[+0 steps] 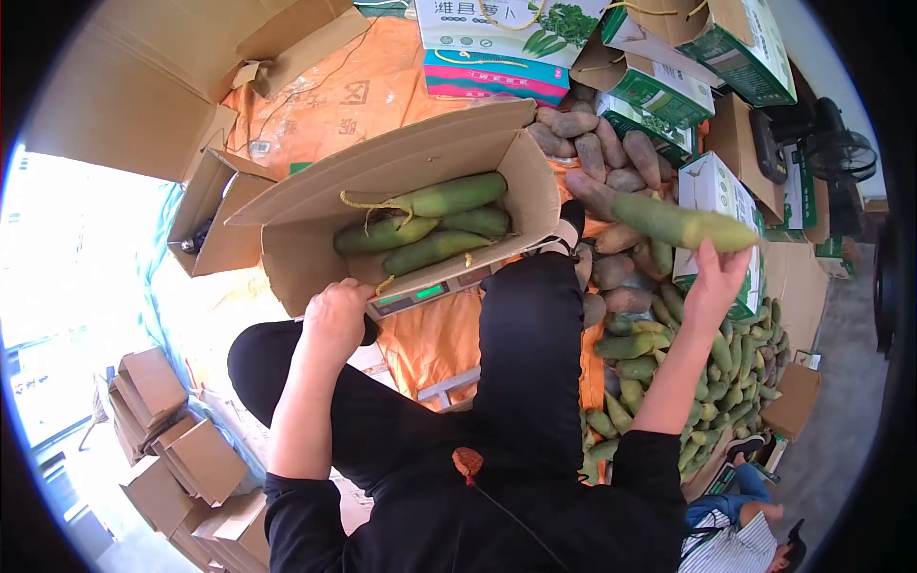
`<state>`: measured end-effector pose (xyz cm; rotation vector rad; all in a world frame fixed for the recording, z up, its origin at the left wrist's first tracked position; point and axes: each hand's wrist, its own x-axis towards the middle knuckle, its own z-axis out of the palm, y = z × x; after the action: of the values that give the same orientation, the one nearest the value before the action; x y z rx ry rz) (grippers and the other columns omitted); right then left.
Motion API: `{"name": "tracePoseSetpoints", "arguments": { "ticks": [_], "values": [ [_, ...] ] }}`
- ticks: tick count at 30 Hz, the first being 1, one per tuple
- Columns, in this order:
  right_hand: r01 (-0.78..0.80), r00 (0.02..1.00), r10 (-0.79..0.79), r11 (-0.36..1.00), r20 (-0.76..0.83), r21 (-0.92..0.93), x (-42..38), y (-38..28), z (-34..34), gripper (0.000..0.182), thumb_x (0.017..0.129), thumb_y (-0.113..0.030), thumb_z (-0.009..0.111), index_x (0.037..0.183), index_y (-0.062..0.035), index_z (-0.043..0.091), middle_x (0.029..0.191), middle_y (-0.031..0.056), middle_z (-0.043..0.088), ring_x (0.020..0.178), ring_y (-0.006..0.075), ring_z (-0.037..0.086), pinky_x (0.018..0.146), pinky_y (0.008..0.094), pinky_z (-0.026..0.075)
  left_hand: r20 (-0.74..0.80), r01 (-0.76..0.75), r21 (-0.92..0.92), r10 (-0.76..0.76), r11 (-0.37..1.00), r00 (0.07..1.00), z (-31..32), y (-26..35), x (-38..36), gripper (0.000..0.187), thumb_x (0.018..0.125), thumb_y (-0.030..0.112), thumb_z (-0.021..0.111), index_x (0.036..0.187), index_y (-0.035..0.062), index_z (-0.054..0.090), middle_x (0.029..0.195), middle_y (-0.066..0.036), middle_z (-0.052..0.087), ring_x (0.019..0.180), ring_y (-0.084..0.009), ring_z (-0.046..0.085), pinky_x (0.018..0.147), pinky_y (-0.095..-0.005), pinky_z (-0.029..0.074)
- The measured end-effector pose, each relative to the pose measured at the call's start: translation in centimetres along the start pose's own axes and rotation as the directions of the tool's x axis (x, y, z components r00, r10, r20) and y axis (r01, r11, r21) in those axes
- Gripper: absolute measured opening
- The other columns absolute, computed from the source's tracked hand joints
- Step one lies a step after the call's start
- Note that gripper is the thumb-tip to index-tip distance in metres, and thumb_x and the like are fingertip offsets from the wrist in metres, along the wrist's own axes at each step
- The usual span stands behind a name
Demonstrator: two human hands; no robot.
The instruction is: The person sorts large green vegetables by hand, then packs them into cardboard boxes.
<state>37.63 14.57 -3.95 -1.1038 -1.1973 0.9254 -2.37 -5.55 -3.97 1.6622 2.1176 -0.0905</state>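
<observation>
My right hand [718, 277] is closed round a long green radish [669, 218] with a brownish end, held over the pile at the right. An open cardboard box [306, 263] stands in front of me with several green radishes [449, 196] lying in it and yellow cord loops at its sides. My left hand [339, 310] has its fingers bent over the near left edge of this box. Right beside that hand, a scale [411, 299] with green lit displays shows at the box's near side.
A large heap of green radishes [731, 368] spreads at the right, with brownish ones [611, 272] nearer the box. Printed cartons [516, 29] stand at the back. Folded cardboard boxes [196, 458] lie at the lower left. Another person [735, 535] is at the lower right.
</observation>
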Motion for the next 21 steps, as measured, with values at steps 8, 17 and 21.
{"name": "tracePoseSetpoints", "arguments": {
  "ticks": [8, 17, 21],
  "values": [
    [-0.012, 0.845, -0.171, 0.941, 0.506, 0.338, 0.0, -8.4, 13.5, 0.056, 0.075, 0.007, 0.064, 0.126, -0.0052, 0.045, 0.112, 0.0081, 0.055, 0.100, 0.0188, 0.057, 0.085, 0.0325, 0.050, 0.003, -0.020, 0.023, 0.020, 1.000, 1.000, -0.1, 0.0, 0.0, 0.020, 0.075, 0.001, 0.054, 0.092, 0.0043, 0.065, 0.086, -0.016, 0.059, 0.086, -0.0338, 0.059, 0.075, -0.0420, 0.048],
    [0.754, 0.392, 0.118, 0.527, 0.913, -0.392, -5.2, -3.4, 22.1, 0.044, 0.073, -0.028, 0.069, 0.115, -0.0195, 0.057, 0.102, 0.0049, 0.061, 0.100, 0.0269, 0.052, 0.079, 0.0400, 0.043, -0.033, -0.091, 0.040, 0.092, 0.995, 0.995, 0.3, -0.4, 0.0, 0.021, 0.073, 0.001, 0.058, 0.093, 0.0028, 0.064, 0.089, -0.017, 0.061, 0.088, -0.0347, 0.059, 0.076, -0.0429, 0.047],
    [0.578, 0.467, 0.094, 0.720, 0.879, -0.384, -5.0, -2.8, 20.5, 0.029, 0.078, -0.027, 0.066, 0.104, -0.0136, 0.064, 0.092, 0.0084, 0.065, 0.086, 0.0261, 0.061, 0.076, 0.0391, 0.047, -0.032, -0.120, 0.029, 0.121, 0.992, 0.992, 0.0, -0.1, -0.1, 0.023, 0.074, 0.001, 0.059, 0.096, 0.0020, 0.064, 0.089, -0.017, 0.061, 0.089, -0.0356, 0.058, 0.077, -0.0432, 0.046]
  ]
}}
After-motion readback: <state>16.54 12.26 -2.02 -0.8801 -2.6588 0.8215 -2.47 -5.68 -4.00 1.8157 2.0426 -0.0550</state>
